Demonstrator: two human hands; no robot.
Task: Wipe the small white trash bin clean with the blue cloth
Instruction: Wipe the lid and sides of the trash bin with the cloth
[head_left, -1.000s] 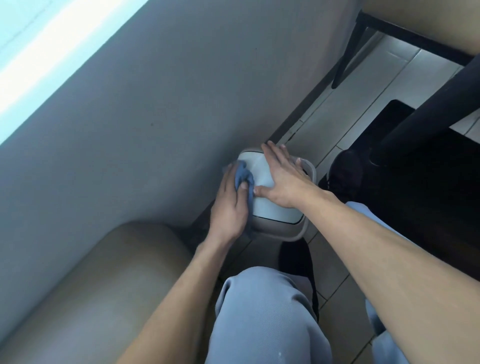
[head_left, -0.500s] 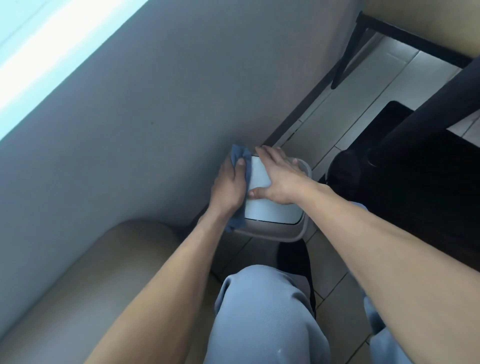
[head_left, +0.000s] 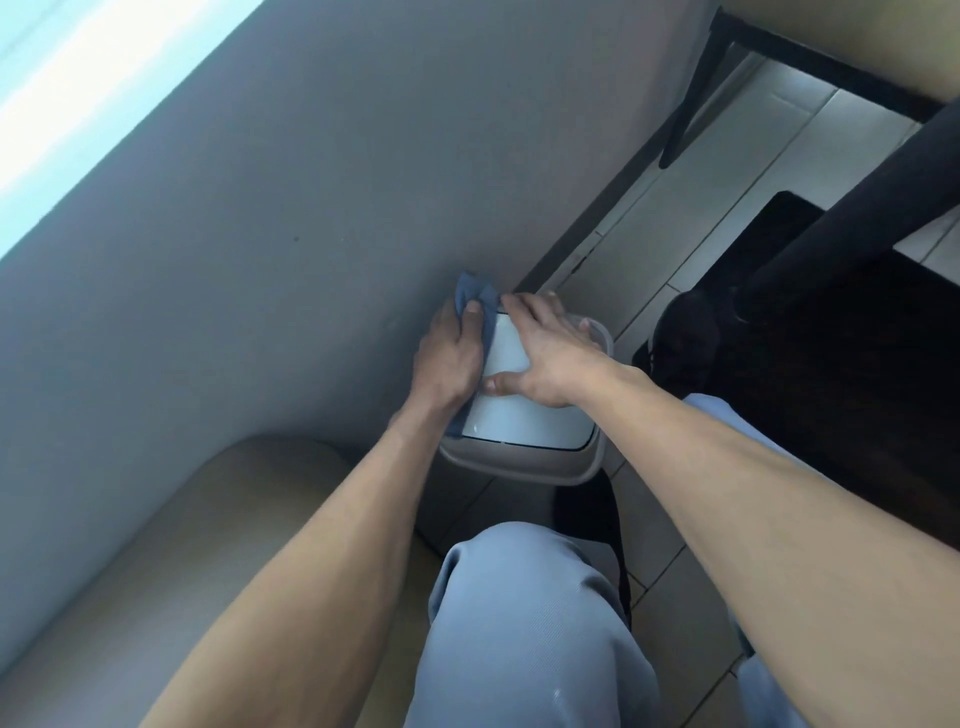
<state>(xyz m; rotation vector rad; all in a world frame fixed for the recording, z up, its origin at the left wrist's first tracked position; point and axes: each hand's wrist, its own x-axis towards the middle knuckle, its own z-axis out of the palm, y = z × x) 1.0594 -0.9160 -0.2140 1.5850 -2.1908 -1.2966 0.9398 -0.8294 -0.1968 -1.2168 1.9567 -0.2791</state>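
Left hand (head_left: 448, 358), pressing the blue cloth (head_left: 474, 296) under curled fingers, has slid from the near-left lid edge to the far-left corner of the white bin (head_left: 519, 421) by the wall, while right hand (head_left: 553, 353) stays flat steadying the lid: left edge wiped.

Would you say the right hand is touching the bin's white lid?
Touching: the head view shows the right hand lying flat on the white lid, no gap visible.
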